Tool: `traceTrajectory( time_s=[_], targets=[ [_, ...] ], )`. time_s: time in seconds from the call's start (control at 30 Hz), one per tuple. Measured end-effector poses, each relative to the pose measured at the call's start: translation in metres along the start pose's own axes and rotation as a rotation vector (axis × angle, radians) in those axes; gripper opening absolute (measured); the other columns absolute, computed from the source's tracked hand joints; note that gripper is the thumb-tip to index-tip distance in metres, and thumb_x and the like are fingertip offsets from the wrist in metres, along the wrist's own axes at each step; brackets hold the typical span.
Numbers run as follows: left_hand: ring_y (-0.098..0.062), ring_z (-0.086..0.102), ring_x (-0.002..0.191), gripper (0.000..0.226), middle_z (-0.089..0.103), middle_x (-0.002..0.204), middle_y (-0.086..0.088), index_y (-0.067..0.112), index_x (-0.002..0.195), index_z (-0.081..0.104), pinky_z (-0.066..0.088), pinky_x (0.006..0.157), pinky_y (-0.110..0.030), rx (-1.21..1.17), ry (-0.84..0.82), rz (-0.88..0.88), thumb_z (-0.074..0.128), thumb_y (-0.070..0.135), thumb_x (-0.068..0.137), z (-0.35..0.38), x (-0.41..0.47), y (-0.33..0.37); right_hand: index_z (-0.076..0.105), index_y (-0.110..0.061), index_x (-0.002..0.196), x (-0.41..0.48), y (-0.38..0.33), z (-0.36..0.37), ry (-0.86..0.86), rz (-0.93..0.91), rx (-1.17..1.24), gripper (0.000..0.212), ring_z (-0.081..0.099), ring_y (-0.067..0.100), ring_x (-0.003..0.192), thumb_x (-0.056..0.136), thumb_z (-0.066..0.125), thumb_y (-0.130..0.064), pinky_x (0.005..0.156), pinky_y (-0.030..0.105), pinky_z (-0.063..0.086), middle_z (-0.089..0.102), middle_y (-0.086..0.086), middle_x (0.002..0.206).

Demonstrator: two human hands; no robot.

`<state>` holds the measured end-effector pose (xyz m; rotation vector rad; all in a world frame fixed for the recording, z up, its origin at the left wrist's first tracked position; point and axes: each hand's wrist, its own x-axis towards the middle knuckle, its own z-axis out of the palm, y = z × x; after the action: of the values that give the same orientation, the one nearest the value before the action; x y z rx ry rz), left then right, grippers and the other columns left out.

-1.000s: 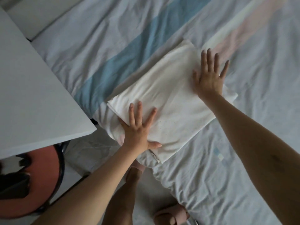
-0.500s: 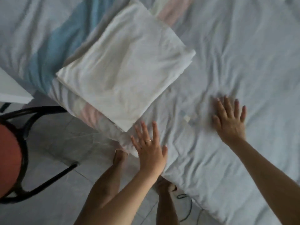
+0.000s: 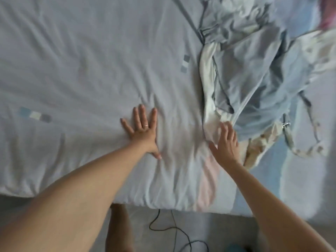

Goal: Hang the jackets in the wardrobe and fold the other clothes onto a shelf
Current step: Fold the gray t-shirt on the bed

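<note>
My left hand [image 3: 141, 130] lies flat, fingers spread, on the bed sheet [image 3: 81, 70], holding nothing. My right hand [image 3: 226, 144], fingers loose and unclenched, touches the near edge of the crumpled pale-blue garment [image 3: 254, 79] (heaped on the bed's right part). Bare sheet stretches wide leftward; the mattress edge crosses under my forearms

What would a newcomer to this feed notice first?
The crumpled heap of blue-grey and white clothes at the bed's upper right stands out first. The right hand reaches its near edge, while the left hand lies flat on the sheet mid-frame. A black cable trails on the floor below.
</note>
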<state>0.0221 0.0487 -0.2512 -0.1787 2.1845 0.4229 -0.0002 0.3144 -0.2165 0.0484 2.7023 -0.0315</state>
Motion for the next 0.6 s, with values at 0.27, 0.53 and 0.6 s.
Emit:
traceTrajectory(
  time_s=[0.27,0.53,0.6],
  targets=[
    [-0.04,-0.053,0.116,0.168,-0.065,0.114,-0.02,0.02,0.114,-0.059,-0.013,0.093,-0.076,0.08,-0.021,-0.057,0.08,0.07,0.034,0.003,0.011,0.028,0.047,-0.021,0.127,0.105,0.007,-0.055,0.189,0.399,0.547,0.039,0.055,0.025,0.106,0.088,0.052,-0.022,0.077,0.028,0.036,0.052,0.007,0.127],
    [-0.04,-0.054,0.116,0.166,-0.065,0.116,-0.018,0.022,0.115,-0.059,-0.016,0.093,-0.074,0.088,0.006,-0.054,0.079,0.072,0.036,0.007,0.013,0.026,0.069,-0.009,0.094,0.072,-0.055,-0.033,0.351,0.16,0.717,0.016,0.059,0.017,0.081,0.086,0.055,-0.008,0.074,0.029,0.041,0.067,0.007,0.082],
    [-0.04,-0.049,0.122,0.165,-0.064,0.118,-0.016,0.023,0.117,-0.057,-0.018,0.092,-0.073,0.101,0.063,-0.021,0.077,0.073,0.036,0.012,0.014,0.026,0.068,-0.013,0.087,0.044,-0.071,-0.027,-0.041,-0.053,0.909,0.013,0.051,-0.001,0.063,0.086,0.06,-0.003,0.066,0.023,0.038,0.06,0.0,0.071]
  ],
)
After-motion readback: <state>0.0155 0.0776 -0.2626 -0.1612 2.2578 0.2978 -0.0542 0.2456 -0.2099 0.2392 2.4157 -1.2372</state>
